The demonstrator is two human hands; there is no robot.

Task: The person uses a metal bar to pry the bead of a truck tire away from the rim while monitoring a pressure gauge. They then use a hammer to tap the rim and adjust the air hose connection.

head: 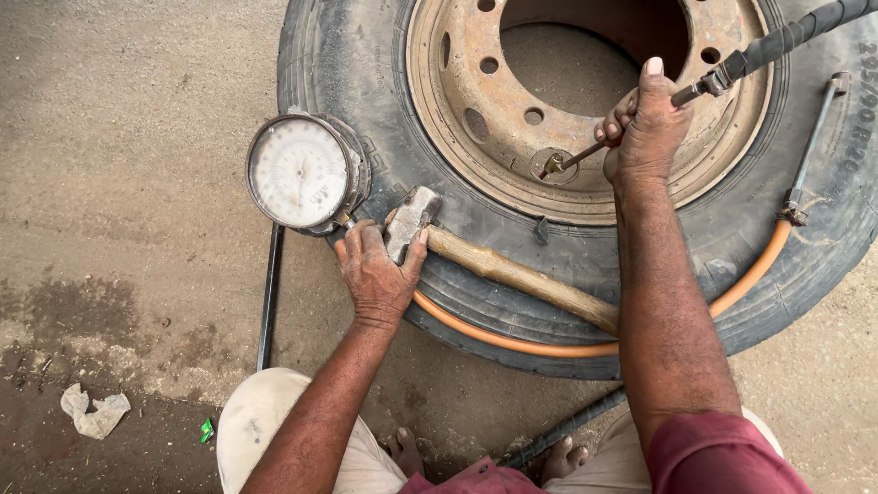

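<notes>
R hand (646, 128) is clamped round the air chuck stem (585, 157), pressing its tip onto the valve (552, 166) at the rusty rim's (457, 91) lower edge. L hand (377, 274) grips the round pressure gauge (300, 172) by its neck at the tyre's (732, 247) near-left sidewall, hammer (494, 261) lying just beside it. Looks like the inflate/check stage; next calls for keeping the chuck square on the valve while reading the dial.

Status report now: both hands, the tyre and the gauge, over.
Left hand grips gauge stem, touching hammer. Right hand presses air chuck on valve of tyre. Orange hose lies across the tyre.
</notes>
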